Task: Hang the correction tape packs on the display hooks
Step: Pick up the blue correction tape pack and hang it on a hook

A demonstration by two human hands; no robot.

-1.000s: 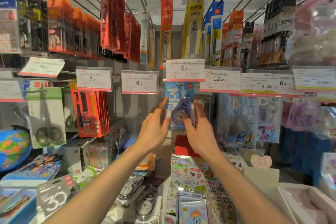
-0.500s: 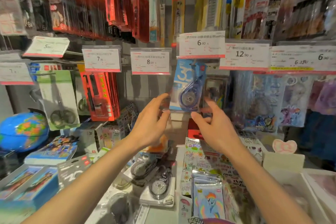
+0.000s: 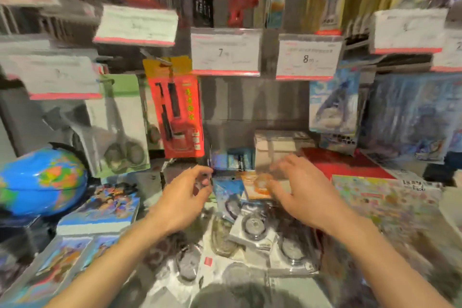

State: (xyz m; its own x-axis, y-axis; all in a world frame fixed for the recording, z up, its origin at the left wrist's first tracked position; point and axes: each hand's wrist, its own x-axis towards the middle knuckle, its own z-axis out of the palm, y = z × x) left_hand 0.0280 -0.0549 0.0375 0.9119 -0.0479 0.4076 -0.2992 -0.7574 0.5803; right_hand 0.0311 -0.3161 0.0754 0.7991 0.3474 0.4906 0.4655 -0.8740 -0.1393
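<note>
Blue-carded correction tape pack [image 3: 333,105] now hangs on its hook, released. Left hand [image 3: 186,197] and right hand [image 3: 297,192], both loosely open and empty, have dropped toward the loose clear-blister packs [image 3: 252,230] below; next pick pending.

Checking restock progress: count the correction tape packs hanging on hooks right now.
1. A blue correction tape pack hangs below the right end of the 8 price label. Others may hide behind it, and the picture is blurred.

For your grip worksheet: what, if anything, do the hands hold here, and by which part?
Nothing: the left hand and right hand hover empty over the correction tape packs.
</note>
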